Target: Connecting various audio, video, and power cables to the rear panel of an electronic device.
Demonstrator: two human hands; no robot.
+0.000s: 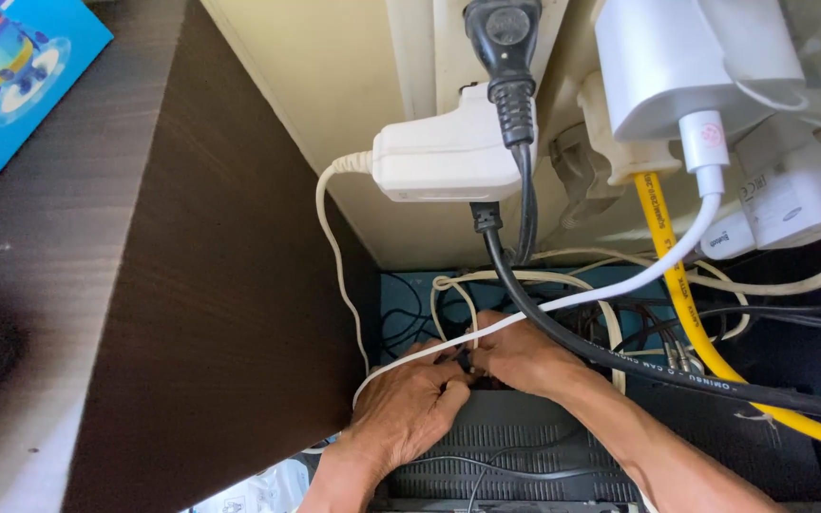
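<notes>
The head view looks down behind a dark brown cabinet panel (pixel 211 266) into a narrow gap crowded with wiring. Both hands meet low in the gap, just above a black ventilated device (pixel 515 446).

The left hand (pixel 409 404) lies knuckles up, its fingers curled inward and pressed together on a small dark connector (pixel 465 361) held at the fingertips. The right hand (pixel 520 353) comes in from the opposite side, its fingers likewise closed on the same connector, so that the two hands touch at the fingertips. The connector itself is mostly hidden by the fingers; its exact shape cannot be told.

A thin white cable (pixel 563 302) runs diagonally across both hands, from a white charger (pixel 677 66) at the upper right down to the left of the left wrist. A thick black cable (pixel 620 361) descends from a black plug (pixel 504 38) seated in a white adapter block (pixel 439 157) and passes over the right forearm toward the right edge. A yellow cable (pixel 686 304) drops beside it, well to the right of the hands. Cream-coloured thin cables (pixel 448 294) loop just above the fingers.

A blue printed card (pixel 11 76) lies at the upper left, on top of the cabinet, well apart from the hands.
</notes>
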